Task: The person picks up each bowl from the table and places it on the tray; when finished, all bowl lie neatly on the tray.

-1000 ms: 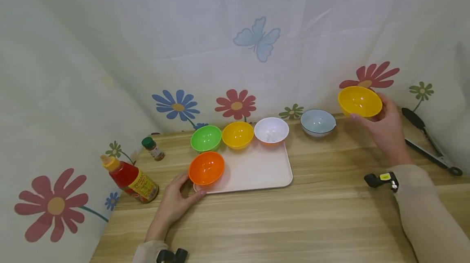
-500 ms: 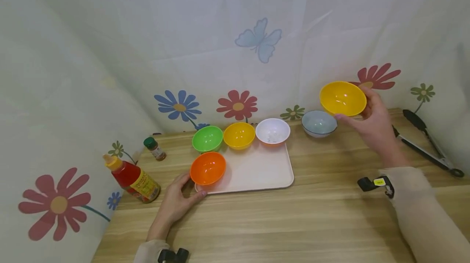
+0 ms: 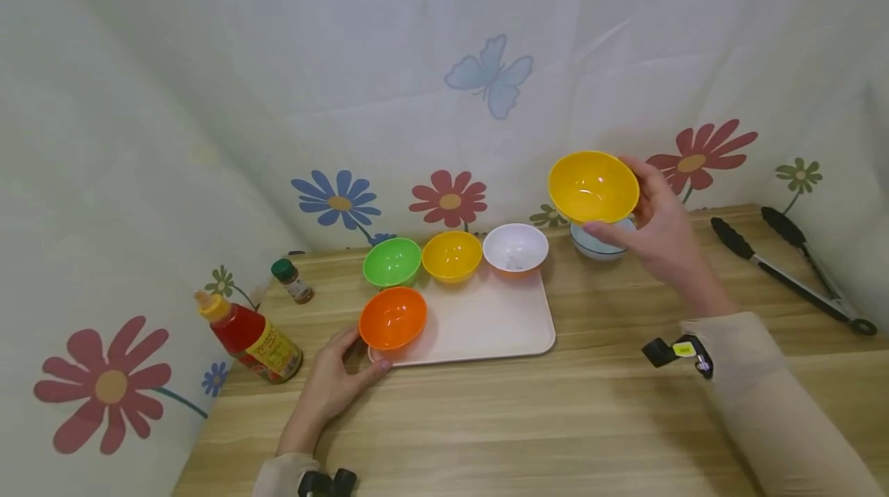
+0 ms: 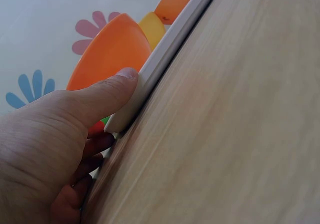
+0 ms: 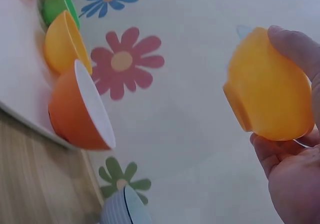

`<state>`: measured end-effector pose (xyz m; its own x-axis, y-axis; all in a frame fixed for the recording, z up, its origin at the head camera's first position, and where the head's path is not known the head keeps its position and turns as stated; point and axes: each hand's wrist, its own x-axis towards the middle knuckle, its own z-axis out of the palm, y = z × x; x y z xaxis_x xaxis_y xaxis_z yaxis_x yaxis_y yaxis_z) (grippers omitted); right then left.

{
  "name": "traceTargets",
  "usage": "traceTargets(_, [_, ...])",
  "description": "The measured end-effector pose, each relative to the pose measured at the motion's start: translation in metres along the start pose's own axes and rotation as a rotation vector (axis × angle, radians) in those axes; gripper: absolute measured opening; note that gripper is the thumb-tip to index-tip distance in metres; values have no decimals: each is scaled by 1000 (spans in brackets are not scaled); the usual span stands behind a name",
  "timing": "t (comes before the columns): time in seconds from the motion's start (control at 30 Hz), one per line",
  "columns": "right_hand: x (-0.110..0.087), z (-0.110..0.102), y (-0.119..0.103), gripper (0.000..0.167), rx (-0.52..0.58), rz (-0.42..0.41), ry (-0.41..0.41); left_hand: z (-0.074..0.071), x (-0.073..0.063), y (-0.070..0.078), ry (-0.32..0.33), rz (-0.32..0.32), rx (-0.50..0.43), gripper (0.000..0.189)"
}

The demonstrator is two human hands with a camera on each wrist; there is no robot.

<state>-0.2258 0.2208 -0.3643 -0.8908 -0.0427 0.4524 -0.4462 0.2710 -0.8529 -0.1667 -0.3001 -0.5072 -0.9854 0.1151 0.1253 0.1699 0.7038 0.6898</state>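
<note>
My right hand (image 3: 660,231) grips a yellow bowl (image 3: 593,187) by its side, thumb near the rim and fingers behind. The bowl is up in the air, overlapping a light blue bowl (image 3: 599,241) with a dark rim. My left hand (image 3: 336,377) holds the front left corner of a white tray (image 3: 493,319), its thumb (image 4: 117,89) along the edge. Close by that hand, an orange bowl (image 3: 393,318) stands on the tray. Along the tray's back are a green bowl (image 3: 392,262), another yellow bowl (image 3: 452,256) and a bowl with white inside and orange outside (image 5: 80,107).
At the left, a red sauce bottle (image 3: 255,341) with a yellow cap stands before a small green-capped jar (image 3: 292,281). Black-handled tongs (image 3: 799,273) lie spread at the right. A flowered curtain (image 3: 389,96) hangs right behind the wooden table (image 3: 528,427).
My right hand has carried the yellow bowl leftward, from beside the light blue bowl to a spot overlapping it. My left hand and the bowls by the tray have stayed in place.
</note>
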Motion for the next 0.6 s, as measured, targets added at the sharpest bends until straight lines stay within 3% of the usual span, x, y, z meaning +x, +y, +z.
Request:
traceTargets(0.37, [0,39,-12,97,86,-55,-110,1,0,0,0,1,-13,89])
traceTargets(0.6, [-1,62,-18,99,115,-49,-169,1,0,0,2,2,-11,89])
